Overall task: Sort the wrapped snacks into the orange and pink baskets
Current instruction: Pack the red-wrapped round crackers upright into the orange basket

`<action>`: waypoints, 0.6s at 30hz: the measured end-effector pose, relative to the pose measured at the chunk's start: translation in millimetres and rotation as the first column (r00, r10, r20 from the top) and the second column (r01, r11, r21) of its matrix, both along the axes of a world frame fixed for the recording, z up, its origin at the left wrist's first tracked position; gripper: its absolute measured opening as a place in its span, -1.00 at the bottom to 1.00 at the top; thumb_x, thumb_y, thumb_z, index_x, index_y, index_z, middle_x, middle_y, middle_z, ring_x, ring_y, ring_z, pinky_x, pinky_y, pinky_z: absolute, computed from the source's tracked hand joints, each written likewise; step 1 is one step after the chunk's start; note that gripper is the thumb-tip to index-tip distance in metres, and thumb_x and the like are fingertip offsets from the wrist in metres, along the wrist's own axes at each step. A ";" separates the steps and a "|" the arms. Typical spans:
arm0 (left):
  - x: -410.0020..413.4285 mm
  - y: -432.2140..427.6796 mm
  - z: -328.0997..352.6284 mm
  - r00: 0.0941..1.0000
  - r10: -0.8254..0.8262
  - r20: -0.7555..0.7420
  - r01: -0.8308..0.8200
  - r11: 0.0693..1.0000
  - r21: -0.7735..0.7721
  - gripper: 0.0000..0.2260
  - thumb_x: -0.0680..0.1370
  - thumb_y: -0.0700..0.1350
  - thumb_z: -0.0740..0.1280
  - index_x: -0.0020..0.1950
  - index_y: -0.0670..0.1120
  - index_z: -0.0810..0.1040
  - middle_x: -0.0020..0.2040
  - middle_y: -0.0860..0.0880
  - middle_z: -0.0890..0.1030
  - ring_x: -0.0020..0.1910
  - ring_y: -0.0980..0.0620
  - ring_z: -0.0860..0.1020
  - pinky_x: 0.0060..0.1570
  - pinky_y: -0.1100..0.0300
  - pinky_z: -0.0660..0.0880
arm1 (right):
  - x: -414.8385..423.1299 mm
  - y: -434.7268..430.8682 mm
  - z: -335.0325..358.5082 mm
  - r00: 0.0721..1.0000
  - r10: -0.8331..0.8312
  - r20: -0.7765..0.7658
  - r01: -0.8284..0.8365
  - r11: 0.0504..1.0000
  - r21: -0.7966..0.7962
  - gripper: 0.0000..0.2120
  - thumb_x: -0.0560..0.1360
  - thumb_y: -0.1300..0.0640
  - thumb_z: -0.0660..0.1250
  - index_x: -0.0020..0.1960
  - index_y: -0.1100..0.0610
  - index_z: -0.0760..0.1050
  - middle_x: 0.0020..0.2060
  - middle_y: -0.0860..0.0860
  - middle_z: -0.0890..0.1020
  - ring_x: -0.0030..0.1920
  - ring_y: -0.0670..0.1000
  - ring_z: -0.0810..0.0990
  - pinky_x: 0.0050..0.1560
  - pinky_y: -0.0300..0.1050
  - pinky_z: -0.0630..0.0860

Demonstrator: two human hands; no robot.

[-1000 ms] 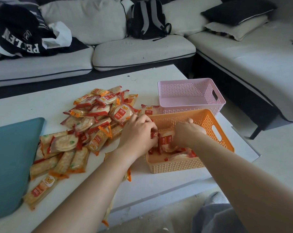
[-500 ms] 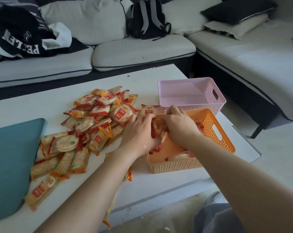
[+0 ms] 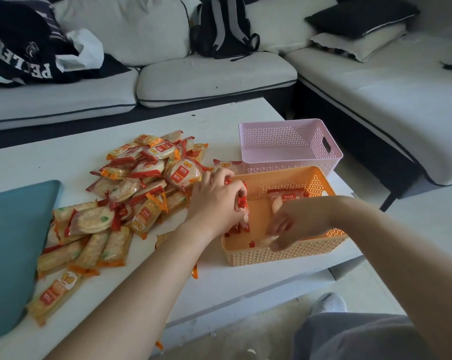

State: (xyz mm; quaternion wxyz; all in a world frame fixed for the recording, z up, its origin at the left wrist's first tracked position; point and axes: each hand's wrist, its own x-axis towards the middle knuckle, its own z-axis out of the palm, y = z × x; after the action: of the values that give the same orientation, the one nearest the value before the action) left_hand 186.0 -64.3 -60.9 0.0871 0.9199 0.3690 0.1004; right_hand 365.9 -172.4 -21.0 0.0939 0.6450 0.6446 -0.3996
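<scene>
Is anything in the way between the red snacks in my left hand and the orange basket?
Nothing visible. The left hand grips the red snacks right over the orange basket's left rim, bare floor below; the right hand is farther right.

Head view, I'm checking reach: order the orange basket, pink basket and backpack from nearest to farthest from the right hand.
1. Orange basket: the right hand is inside it.
2. Pink basket: just behind the orange one.
3. Backpack: far back on the sofa.

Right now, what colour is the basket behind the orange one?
The far basket is pink; head view.
</scene>
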 end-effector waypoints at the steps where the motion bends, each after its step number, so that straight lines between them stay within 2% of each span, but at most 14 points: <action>1: -0.1 0.5 0.5 1.000 0.002 -0.002 -0.002 1.000 -0.008 -0.69 0.47 0.14 0.44 0.18 0.18 0.54 0.47 0.06 0.34 0.42 -0.09 0.25 0.39 -0.07 0.27 | 1.3 -2.0 -3.5 0.999 0.037 0.029 -0.036 0.998 -0.044 -0.50 0.51 -0.28 0.38 0.37 -0.06 0.57 -0.01 -0.31 0.63 -0.03 -0.26 0.56 0.20 -0.18 0.45; 3: -1.0 0.9 1.0 1.000 0.002 -0.013 -0.002 1.000 -0.012 -0.68 0.46 0.14 0.44 0.19 0.18 0.54 0.47 0.07 0.33 0.42 -0.09 0.25 0.39 -0.07 0.27 | 5.3 -3.8 -5.3 0.999 0.049 0.006 -0.049 0.998 -0.036 -0.50 0.47 -0.25 0.44 0.34 -0.08 0.58 -0.03 -0.31 0.63 0.00 -0.23 0.57 0.24 -0.15 0.45; 5: -2.0 0.4 1.2 1.000 0.000 -0.019 0.000 1.000 -0.004 -0.66 0.46 0.17 0.46 0.20 0.19 0.53 0.47 0.08 0.33 0.43 -0.08 0.24 0.39 -0.07 0.27 | 10.1 -4.9 -1.0 0.999 0.018 -0.047 -0.017 0.999 0.039 -0.63 0.48 -0.15 0.49 0.26 -0.14 0.60 0.01 -0.30 0.62 0.09 -0.18 0.59 0.22 -0.19 0.45; 7: -3.1 0.0 0.6 1.000 -0.003 -0.024 0.003 1.000 0.010 -0.66 0.46 0.18 0.46 0.20 0.19 0.53 0.46 0.08 0.33 0.43 -0.08 0.25 0.38 -0.07 0.27 | 13.7 -7.2 5.1 0.986 -0.052 -0.159 0.065 0.995 0.078 -0.89 0.53 -0.05 0.46 0.02 -0.26 0.63 -0.09 -0.25 0.65 -0.05 -0.19 0.62 0.06 -0.23 0.51; 8: -3.2 0.2 0.3 1.000 -0.006 -0.029 0.006 1.000 0.019 -0.66 0.47 0.18 0.46 0.20 0.19 0.53 0.46 0.08 0.33 0.43 -0.09 0.25 0.39 -0.08 0.27 | 15.4 -7.8 6.9 0.966 -0.116 -0.230 0.139 0.987 0.085 -0.90 0.57 -0.01 0.42 -0.05 -0.23 0.65 -0.14 -0.16 0.69 -0.16 -0.17 0.63 -0.03 -0.21 0.55; 9: -3.5 0.4 0.0 0.999 -0.010 -0.032 0.011 1.000 0.026 -0.67 0.47 0.17 0.46 0.20 0.19 0.53 0.46 0.08 0.32 0.43 -0.10 0.25 0.39 -0.09 0.28 | 17.1 -7.1 6.7 0.940 -0.196 -0.278 0.231 0.968 0.097 -0.89 0.60 0.02 0.38 -0.05 -0.12 0.68 -0.15 -0.04 0.72 -0.23 -0.14 0.63 -0.08 -0.17 0.57; 10: -3.0 0.4 0.2 0.999 -0.010 -0.034 0.011 1.000 0.029 -0.67 0.48 0.17 0.46 0.20 0.20 0.53 0.47 0.08 0.32 0.43 -0.10 0.25 0.39 -0.09 0.28 | 19.3 -5.7 6.6 0.912 -0.294 -0.286 0.338 0.933 0.119 -0.84 0.61 0.04 0.35 -0.02 0.03 0.69 -0.14 0.07 0.72 -0.27 -0.10 0.62 -0.13 -0.16 0.58; 12: -2.4 0.1 0.8 0.999 -0.003 -0.031 0.004 1.000 0.017 -0.66 0.46 0.18 0.46 0.21 0.20 0.53 0.47 0.08 0.32 0.44 -0.10 0.24 0.40 -0.10 0.28 | 23.7 0.6 2.2 0.852 -0.483 -0.202 0.519 0.829 0.208 -0.74 0.61 0.03 0.32 -0.04 0.21 0.66 -0.23 0.15 0.69 -0.34 -0.02 0.61 -0.28 -0.17 0.59; 14: -1.6 -0.5 0.8 0.999 0.000 -0.042 0.001 1.000 0.011 -0.63 0.46 0.20 0.46 0.23 0.18 0.53 0.48 0.08 0.31 0.44 -0.10 0.23 0.40 -0.09 0.28 | 22.7 8.1 -4.9 0.775 -0.612 -0.156 0.631 0.736 0.248 -0.71 0.60 0.04 0.33 -0.08 0.26 0.64 -0.30 0.16 0.71 -0.38 0.05 0.63 -0.36 -0.15 0.59; 16: -1.2 -1.6 1.3 0.999 -0.003 -0.050 0.004 1.000 0.014 -0.63 0.46 0.18 0.45 0.24 0.16 0.53 0.48 0.06 0.31 0.43 -0.10 0.22 0.40 -0.09 0.27 | 15.4 15.3 -10.5 0.691 -0.697 -0.195 0.723 0.653 0.226 -0.73 0.58 0.05 0.37 -0.09 0.27 0.64 -0.32 0.19 0.72 -0.43 0.10 0.66 -0.41 -0.14 0.60; 18: -0.7 -3.7 3.1 0.999 -0.002 -0.049 0.002 1.000 0.001 -0.61 0.45 0.20 0.43 0.24 0.14 0.55 0.47 0.05 0.31 0.43 -0.10 0.21 0.41 -0.09 0.26 | 8.2 21.1 -15.0 0.657 -0.721 -0.222 0.754 0.617 0.228 -0.78 0.54 0.07 0.39 -0.09 0.24 0.63 -0.34 0.13 0.71 -0.41 0.07 0.69 -0.42 -0.16 0.61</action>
State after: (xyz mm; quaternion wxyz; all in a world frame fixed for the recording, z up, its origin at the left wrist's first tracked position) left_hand 185.4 -68.1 -57.8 0.0774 0.9226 0.3699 0.0778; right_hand 374.2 -151.2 -36.0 -0.2127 0.8361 0.3792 -0.3344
